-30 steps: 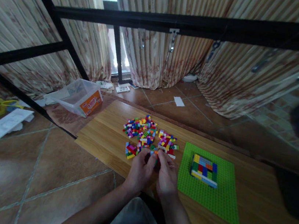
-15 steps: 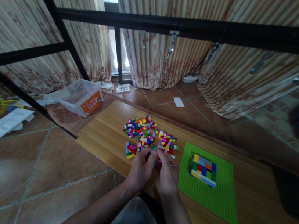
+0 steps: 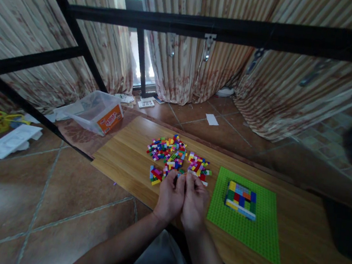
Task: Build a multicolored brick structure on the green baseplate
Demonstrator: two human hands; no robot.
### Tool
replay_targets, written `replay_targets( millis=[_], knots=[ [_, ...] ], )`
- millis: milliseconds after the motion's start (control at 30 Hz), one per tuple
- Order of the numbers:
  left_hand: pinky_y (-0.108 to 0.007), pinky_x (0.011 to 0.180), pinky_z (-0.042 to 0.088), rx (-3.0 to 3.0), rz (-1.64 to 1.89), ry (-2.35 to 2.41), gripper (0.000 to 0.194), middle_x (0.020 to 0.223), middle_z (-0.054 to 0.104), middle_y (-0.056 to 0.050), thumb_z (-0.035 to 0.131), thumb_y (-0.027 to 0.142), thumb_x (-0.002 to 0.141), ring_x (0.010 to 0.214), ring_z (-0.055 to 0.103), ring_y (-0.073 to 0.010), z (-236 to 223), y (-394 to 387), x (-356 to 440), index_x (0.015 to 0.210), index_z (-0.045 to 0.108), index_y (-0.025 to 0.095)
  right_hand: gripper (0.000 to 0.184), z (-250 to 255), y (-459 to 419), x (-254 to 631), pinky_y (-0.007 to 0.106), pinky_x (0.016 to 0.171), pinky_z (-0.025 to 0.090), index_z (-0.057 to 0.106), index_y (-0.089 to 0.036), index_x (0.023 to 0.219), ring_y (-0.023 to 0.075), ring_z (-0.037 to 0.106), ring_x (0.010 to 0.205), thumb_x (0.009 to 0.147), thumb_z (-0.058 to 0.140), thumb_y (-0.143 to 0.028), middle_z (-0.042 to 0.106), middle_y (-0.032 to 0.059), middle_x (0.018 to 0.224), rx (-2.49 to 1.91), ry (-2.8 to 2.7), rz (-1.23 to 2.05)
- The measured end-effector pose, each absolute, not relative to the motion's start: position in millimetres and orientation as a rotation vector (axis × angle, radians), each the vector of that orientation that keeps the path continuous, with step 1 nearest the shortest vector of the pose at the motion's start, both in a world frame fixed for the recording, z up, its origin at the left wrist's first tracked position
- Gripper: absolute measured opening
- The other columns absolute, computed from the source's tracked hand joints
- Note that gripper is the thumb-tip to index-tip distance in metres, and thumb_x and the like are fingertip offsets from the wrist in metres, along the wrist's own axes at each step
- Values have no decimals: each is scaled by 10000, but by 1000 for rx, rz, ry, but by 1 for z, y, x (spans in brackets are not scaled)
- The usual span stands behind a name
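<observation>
My left hand (image 3: 169,197) and my right hand (image 3: 195,202) are pressed close together over the near edge of the brick pile. Between their closed fingertips I hold small toy bricks, of which only a bit of light blue and orange shows; the fingers cover the rest. Loose toy bricks (image 3: 176,154) in many colours lie just beyond my fingers. To the right, a green baseplate (image 3: 246,238) carries a flat, multicoloured brick block (image 3: 241,199), untouched by either hand.
The wooden table (image 3: 124,146) sits behind a black metal frame (image 3: 165,23). A clear plastic bin (image 3: 95,112) with an orange label stands past its far left end. Curtains (image 3: 178,71) hang at the back, and a white paper (image 3: 212,119) lies on the tiled floor.
Both hands have drawn closer together, their thumbs and fingertips now nearly meeting over the held bricks. The view has shifted slightly. The block on the baseplate stays the same.
</observation>
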State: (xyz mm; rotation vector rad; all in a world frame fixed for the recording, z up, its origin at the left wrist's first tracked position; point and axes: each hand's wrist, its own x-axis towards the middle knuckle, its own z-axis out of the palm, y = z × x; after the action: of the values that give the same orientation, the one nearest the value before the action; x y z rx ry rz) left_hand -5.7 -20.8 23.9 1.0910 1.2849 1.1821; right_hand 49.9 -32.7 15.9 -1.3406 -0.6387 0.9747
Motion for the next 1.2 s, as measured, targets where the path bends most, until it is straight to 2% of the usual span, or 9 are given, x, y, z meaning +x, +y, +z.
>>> replay_targets(
  millis=[233, 367, 500, 633, 767, 900, 967, 1067, 1200],
  knots=[
    [-230, 543, 317, 1154, 1170, 1362, 250, 596, 443, 43, 524, 346, 854, 569, 402, -109, 20, -16, -6, 665, 471, 191, 369, 8, -29, 46, 270, 683, 459, 656, -190, 818, 148, 575, 708, 776, 621, -555, 646, 3, 736, -1287, -536, 1015],
    [-234, 558, 320, 1199, 1188, 1426, 252, 607, 445, 40, 483, 321, 881, 584, 411, -114, 20, -12, -4, 666, 462, 191, 326, 2, -22, 45, 270, 693, 471, 638, -206, 781, 151, 606, 741, 761, 618, -530, 673, -1, 774, -1265, -402, 1018],
    [-240, 598, 351, 1225, 1183, 1456, 255, 647, 504, 21, 467, 343, 902, 626, 455, -125, 23, -7, -5, 715, 518, 178, 261, -4, -5, 49, 276, 712, 484, 650, -216, 750, 162, 626, 788, 720, 633, -475, 699, -6, 801, -1351, -299, 1043],
    [-240, 641, 398, 1246, 1223, 1404, 266, 712, 579, -5, 488, 380, 904, 690, 524, -136, 25, 0, -10, 783, 588, 165, 270, -11, 17, 51, 281, 598, 477, 634, -221, 689, 168, 620, 665, 710, 608, -489, 673, -12, 665, -1342, -277, 1154],
    [-211, 531, 408, 1154, 1217, 1258, 316, 690, 573, 13, 516, 460, 882, 589, 514, -112, 21, 13, -15, 857, 629, 165, 303, -10, 31, 49, 283, 480, 444, 593, -230, 651, 156, 557, 491, 736, 560, -519, 585, -32, 508, -1259, -334, 1260],
    [-187, 474, 410, 974, 1210, 1223, 312, 686, 579, 17, 564, 456, 836, 531, 509, -92, 14, 26, -22, 866, 630, 153, 267, -1, 36, 52, 261, 424, 409, 630, -223, 723, 132, 495, 426, 742, 599, -487, 557, -46, 487, -1223, -399, 1310],
    [-180, 473, 413, 942, 1221, 1270, 279, 668, 583, 23, 574, 430, 827, 514, 506, -84, 10, 29, -26, 845, 615, 155, 279, 4, 39, 56, 252, 445, 422, 657, -220, 756, 131, 528, 470, 741, 620, -496, 599, -33, 541, -1216, -443, 1312],
    [-173, 477, 420, 936, 1210, 1339, 215, 632, 558, 43, 579, 380, 818, 505, 503, -81, 6, 29, -33, 823, 604, 166, 330, 10, 44, 61, 260, 548, 477, 695, -218, 772, 156, 619, 636, 719, 657, -542, 685, -1, 694, -1231, -528, 1304],
    [-171, 484, 429, 941, 1178, 1332, 146, 623, 536, 58, 563, 318, 820, 507, 511, -80, 4, 27, -37, 808, 593, 176, 454, 11, 49, 66, 340, 837, 505, 728, -235, 802, 233, 648, 997, 718, 610, -666, 743, 36, 952, -1336, -746, 1238]
  ],
)
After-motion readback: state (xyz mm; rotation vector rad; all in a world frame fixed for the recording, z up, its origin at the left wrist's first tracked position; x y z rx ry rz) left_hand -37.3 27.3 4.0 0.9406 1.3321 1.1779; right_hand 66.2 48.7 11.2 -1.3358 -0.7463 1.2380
